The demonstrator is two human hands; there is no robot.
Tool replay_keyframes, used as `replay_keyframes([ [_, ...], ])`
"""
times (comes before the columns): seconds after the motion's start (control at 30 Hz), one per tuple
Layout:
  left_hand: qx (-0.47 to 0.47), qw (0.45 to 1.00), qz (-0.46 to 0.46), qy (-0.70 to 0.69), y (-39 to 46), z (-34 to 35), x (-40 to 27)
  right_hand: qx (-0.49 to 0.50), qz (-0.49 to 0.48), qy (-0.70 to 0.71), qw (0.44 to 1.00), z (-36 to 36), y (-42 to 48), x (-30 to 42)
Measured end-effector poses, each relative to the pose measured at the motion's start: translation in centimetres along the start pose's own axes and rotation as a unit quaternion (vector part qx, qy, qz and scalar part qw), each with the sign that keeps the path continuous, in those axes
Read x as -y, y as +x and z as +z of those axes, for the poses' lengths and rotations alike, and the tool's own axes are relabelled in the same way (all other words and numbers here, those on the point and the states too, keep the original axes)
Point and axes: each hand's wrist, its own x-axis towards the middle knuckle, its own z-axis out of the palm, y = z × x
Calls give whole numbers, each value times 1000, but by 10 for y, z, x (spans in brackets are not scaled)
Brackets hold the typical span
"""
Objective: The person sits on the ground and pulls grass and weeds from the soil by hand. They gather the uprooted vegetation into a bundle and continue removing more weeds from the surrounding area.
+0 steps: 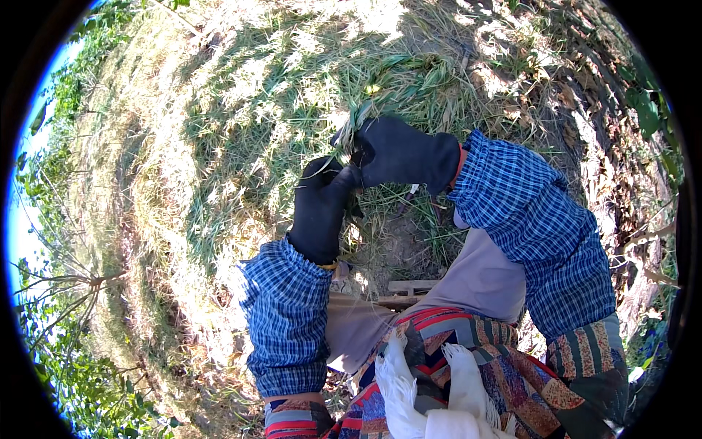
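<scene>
My right hand [403, 151], in a dark glove, grips a few green grass blades [355, 118] that stick up past its fingers. Just below and to its left is my left hand [321, 211], gloved alike, with its fingertips meeting the right hand's around the lower part of the same blades. The exact hold of the fingertips is partly hidden by the gloves. Beneath both hands spreads a layer of cut grass [263, 131], with a greener heap [422, 82] beyond the right hand. Blue checked sleeve covers [290, 324] reach up both forearms.
Wooden slats [414, 285] lie low between my knees, near a patch of bare soil [406, 241]. A small pale item [414, 188] shows under my right wrist. Dry leaves and branches [647, 238] are at the right, leafy shrubs [71, 340] at the left. A white fringed scarf [397, 378] hangs before me.
</scene>
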Motion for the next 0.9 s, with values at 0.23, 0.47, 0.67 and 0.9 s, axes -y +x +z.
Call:
replay_keyframes([
  [0.23,16,997,7,74,4,-2,0,11,4,20,1000,-2,-3,3],
  [0.47,26,992,25,121,1,-5,-2,34,14,53,998,-4,-6,9],
  [0.67,27,993,28,112,0,-6,-2,43,0,70,997,-9,-6,12],
  [0.9,25,996,28,82,-4,-9,-9,101,39,88,990,-17,-3,21],
])
